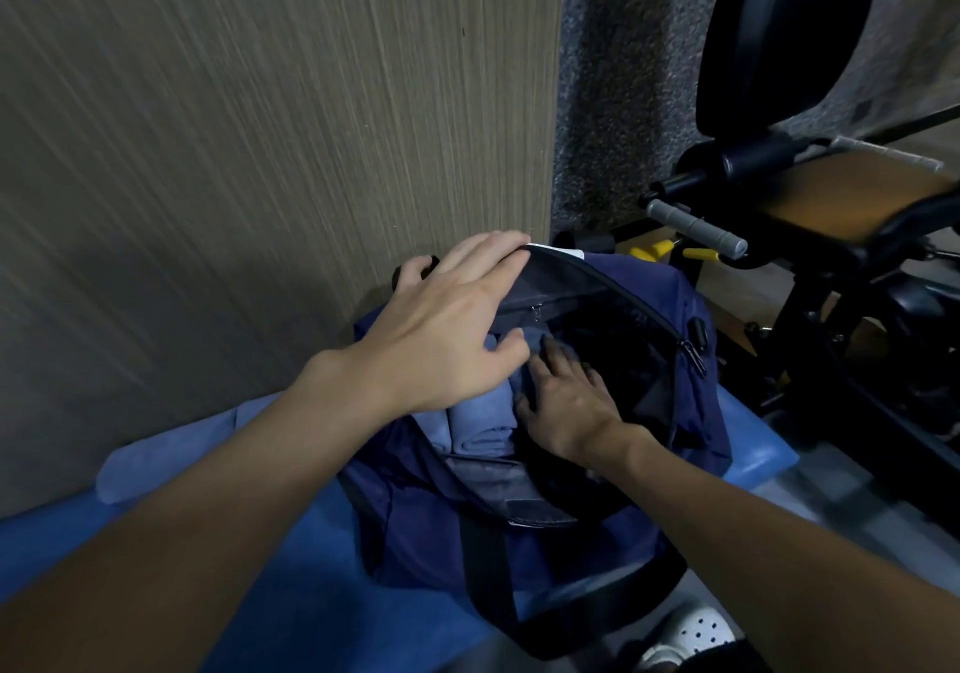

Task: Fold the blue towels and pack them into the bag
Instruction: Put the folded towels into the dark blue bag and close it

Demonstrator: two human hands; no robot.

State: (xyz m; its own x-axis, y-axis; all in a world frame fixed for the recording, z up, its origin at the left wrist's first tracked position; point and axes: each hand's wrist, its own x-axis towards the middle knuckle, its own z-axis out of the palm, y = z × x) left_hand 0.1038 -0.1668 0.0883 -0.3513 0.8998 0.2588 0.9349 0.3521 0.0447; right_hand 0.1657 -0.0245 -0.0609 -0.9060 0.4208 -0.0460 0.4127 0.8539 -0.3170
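Fingers (483,256) of the left hand (452,324) spread, empty, at the far rim of the navy bag (696,412); the right hand (566,402) presses flat beside the folded blue towels (478,423) inside. A sagging rim could rumple them.

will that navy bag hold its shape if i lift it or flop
Likely flops: the navy bag looks like thin fabric, sagging and creased. Its far rim seems raised only where the left hand touches it.
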